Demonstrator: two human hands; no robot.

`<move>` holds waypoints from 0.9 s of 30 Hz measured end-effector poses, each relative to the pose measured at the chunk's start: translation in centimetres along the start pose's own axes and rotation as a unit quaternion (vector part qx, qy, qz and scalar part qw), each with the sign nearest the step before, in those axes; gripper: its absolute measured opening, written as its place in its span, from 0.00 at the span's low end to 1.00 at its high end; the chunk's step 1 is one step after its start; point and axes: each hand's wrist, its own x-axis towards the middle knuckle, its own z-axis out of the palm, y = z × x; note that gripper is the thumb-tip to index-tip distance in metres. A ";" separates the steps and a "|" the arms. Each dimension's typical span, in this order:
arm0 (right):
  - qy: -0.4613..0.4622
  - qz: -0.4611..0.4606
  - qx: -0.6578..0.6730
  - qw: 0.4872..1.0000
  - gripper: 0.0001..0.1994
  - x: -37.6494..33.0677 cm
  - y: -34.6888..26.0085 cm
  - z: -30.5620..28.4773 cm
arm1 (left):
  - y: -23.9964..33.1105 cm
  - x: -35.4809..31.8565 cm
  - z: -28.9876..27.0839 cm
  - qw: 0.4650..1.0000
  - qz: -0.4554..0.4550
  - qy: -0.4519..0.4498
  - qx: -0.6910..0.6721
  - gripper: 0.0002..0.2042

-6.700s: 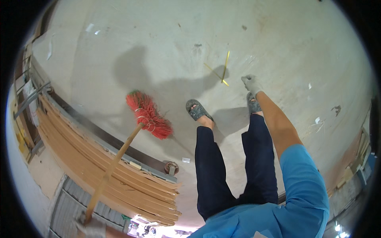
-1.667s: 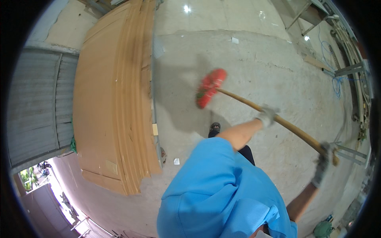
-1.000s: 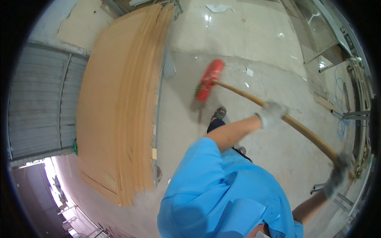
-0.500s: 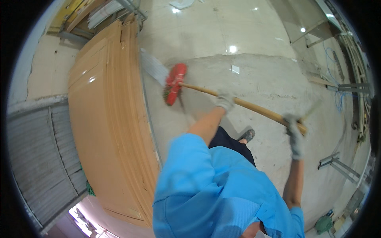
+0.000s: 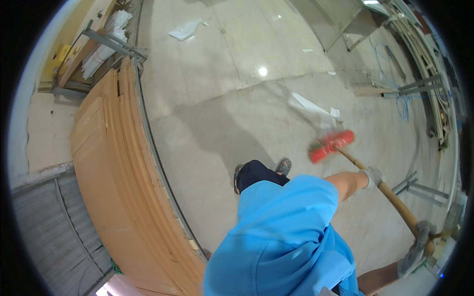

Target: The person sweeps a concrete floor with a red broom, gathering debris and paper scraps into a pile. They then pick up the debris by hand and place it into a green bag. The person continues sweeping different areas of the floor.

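Observation:
I hold a broom with both hands, gloved in grey, out to my right. Its red head [image 5: 340,144] with a greenish bristle end rests on the floor, slightly blurred. My left hand [image 5: 374,178] is closed around the middle of the wooden handle [image 5: 401,209]. Lower right, my right hand [image 5: 417,248] grips the handle near its top end. Just beyond the broom head lies a long white strip [image 5: 311,106], smeared by motion, with a small white scrap [image 5: 335,113] beside it.
Large brown boards [image 5: 118,182] lean in a stack along my left. Metal stands, including a grey frame [image 5: 419,187], and a blue cable [image 5: 404,106] are on the right. A white sheet [image 5: 184,30] lies on the far floor. Rolled white material [image 5: 106,47] sits at far left.
The broom has swung from beside the boards across to my right, both hands moving with it. The white strip has shifted right as well. My body has turned, and the view with it.

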 end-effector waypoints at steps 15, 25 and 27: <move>-0.130 -0.055 0.435 0.889 0.05 17.0 -3.8 27.1 | -17.6 -27.7 -30.2 0.942 -0.245 0.206 0.103 0.15; -0.420 0.106 0.340 0.835 0.12 13.6 -23.7 60.9 | -40.6 -52.7 -38.8 0.757 -0.564 0.249 0.217 0.17; -0.371 0.133 0.323 0.861 0.13 15.8 -20.6 58.5 | -42.7 -47.7 -38.3 0.786 -0.555 0.226 0.152 0.17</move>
